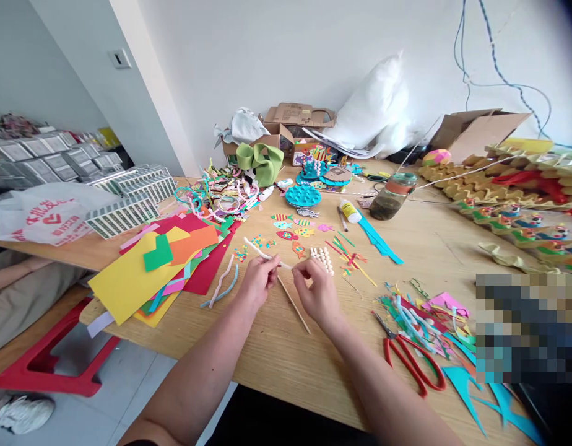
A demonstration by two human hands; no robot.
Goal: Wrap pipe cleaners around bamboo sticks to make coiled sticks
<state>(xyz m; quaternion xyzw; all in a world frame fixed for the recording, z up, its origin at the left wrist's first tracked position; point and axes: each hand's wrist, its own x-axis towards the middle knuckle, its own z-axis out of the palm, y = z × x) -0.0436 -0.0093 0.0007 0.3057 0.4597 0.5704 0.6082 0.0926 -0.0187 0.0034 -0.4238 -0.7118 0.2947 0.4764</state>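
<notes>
A white pipe cleaner [257,249] runs through my left hand [260,280], which pinches it between thumb and fingers. Its short end reaches across to my right hand [316,290], whose fingers are closed on that end. Below and between the hands a thin wooden stick [294,305] slants over the table; its upper end passes near my left fingers, and I cannot tell whether they touch it. Left of my hands lie a pink pipe cleaner [221,282] and a light blue pipe cleaner [227,289]. Paper fish [286,235] and small white pieces [324,260] lie just beyond.
Coloured paper sheets [132,279] cover the table's left. Red-handled scissors [413,359] lie at right beside paper scraps [425,319]. Farther back are a glue bottle [350,211], a glass jar [392,197] and a blue round piece [303,196]. Another person's arm [17,275] shows at left.
</notes>
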